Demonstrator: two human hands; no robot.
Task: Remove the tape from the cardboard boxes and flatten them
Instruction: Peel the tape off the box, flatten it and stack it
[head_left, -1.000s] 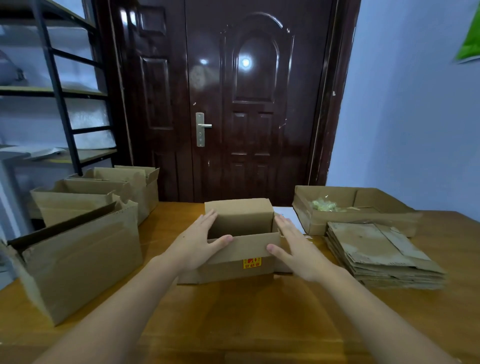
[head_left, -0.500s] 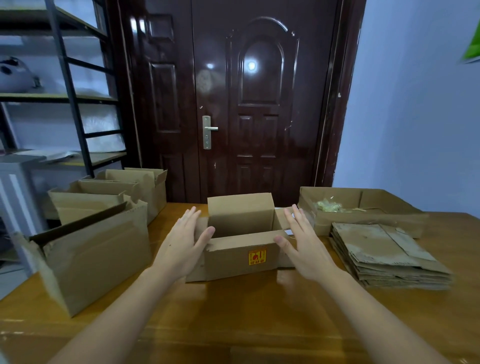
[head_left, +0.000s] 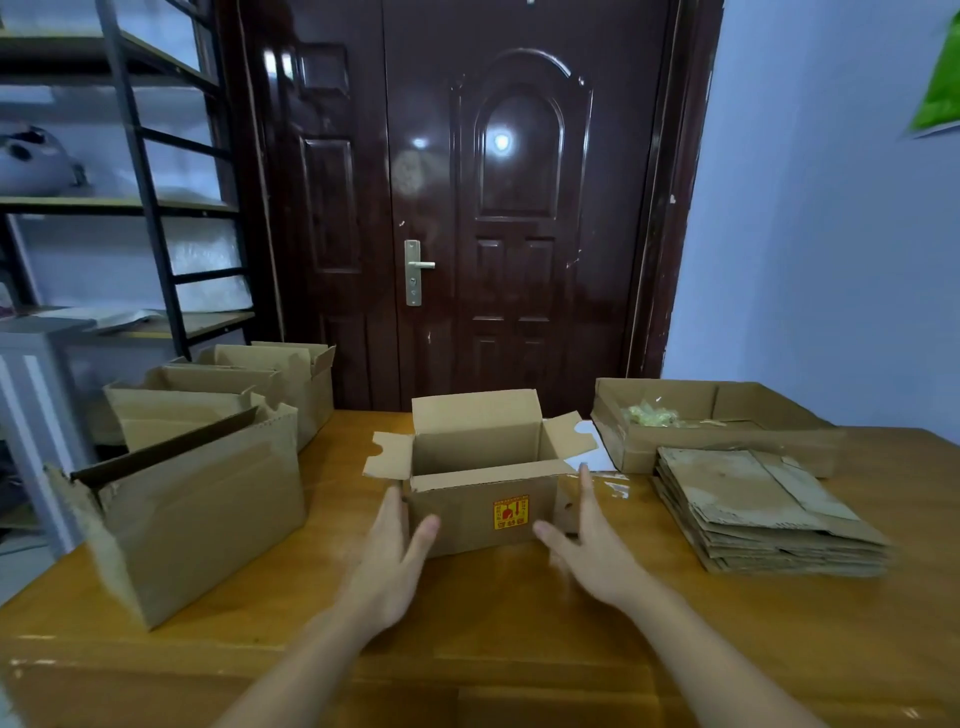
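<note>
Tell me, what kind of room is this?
Probably a home storeroom or entryway: a glossy dark brown panelled door, a black metal shelving rack, and a wooden table carrying brown cardboard boxes.

The boxes (head_left: 197, 499) and flattened stack (head_left: 763, 514) are plain brown cardboard, the middle box (head_left: 478, 499) bearing a yellow-and-red sticker (head_left: 511, 512), on an orange-brown wooden table (head_left: 493, 623) before a glossy dark-brown door (head_left: 467, 208) and pale blue wall (head_left: 831, 234).
</note>
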